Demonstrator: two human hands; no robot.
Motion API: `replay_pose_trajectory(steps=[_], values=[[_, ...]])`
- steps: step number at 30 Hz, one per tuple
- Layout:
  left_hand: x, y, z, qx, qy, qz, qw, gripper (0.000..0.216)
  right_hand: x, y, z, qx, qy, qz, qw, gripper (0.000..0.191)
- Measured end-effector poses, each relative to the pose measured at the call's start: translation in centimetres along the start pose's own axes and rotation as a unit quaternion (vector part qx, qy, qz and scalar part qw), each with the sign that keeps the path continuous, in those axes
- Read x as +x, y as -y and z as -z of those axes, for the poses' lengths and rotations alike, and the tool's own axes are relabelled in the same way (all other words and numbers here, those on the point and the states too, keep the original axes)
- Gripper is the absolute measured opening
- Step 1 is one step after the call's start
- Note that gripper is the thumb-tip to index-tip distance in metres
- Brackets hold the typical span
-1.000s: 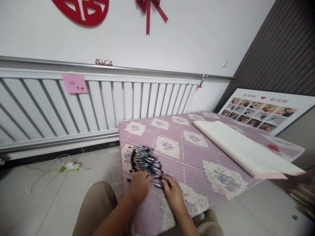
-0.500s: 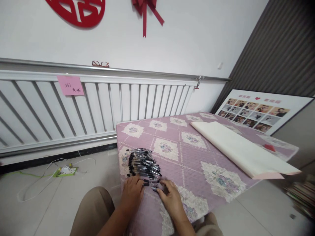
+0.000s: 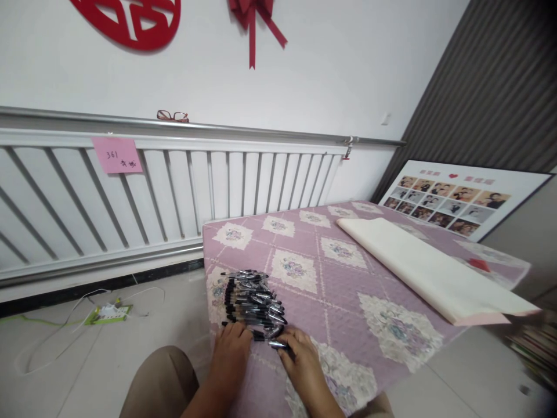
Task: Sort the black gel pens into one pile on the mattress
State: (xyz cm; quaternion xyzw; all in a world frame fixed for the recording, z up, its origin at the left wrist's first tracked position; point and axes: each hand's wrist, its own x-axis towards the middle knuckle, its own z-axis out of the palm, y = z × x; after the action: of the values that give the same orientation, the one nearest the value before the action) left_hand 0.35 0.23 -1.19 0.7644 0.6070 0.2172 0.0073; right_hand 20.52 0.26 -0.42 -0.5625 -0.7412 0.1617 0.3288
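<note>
A pile of black-and-clear pens [image 3: 255, 299] lies near the left edge of the cloth-covered table [image 3: 304, 342], most of them side by side with their ends pointing left and right. My left hand [image 3: 231, 347] is at the near-left end of the pile, its fingers curled together over a pen whose ends partly show; the fingertips are hidden. Opposite it, my right hand [image 3: 302, 360] pinches another pen [image 3: 277, 345] between thumb and fingers at the near-right corner of the pile.
A folded cream sheet [image 3: 409, 267] lies across the table's right side, with a small red item [image 3: 479, 265] beyond it. A photo board [image 3: 461, 194] leans at the back right. Behind stands a white radiator [image 3: 235, 186]. A power strip [image 3: 108, 313] sits on the floor at left.
My right hand's thumb and fingers have closed around the near pen, which has moved slightly right. My left hand stays at the pile's left end. The view has shifted slightly.
</note>
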Motion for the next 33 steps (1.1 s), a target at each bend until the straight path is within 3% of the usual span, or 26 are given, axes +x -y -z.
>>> replay_pose_trajectory(steps=[7,19,33], values=[[1.1,-0.1,0.1,0.016,0.014,0.013,1.0,0.014,1.4,-0.5,-0.3,0.015,-0.012,0.022,1.0,0.029],[3.0,-0.3,-0.6,0.006,-0.012,0.021,1.0,0.013,3.9,-1.7,-1.0,0.03,-0.032,0.033,0.998,0.025],[2.6,0.0,-1.1,-0.085,-0.077,-0.016,0.993,0.019,4.0,-3.3,-1.6,0.067,-0.14,-0.016,0.988,0.014]])
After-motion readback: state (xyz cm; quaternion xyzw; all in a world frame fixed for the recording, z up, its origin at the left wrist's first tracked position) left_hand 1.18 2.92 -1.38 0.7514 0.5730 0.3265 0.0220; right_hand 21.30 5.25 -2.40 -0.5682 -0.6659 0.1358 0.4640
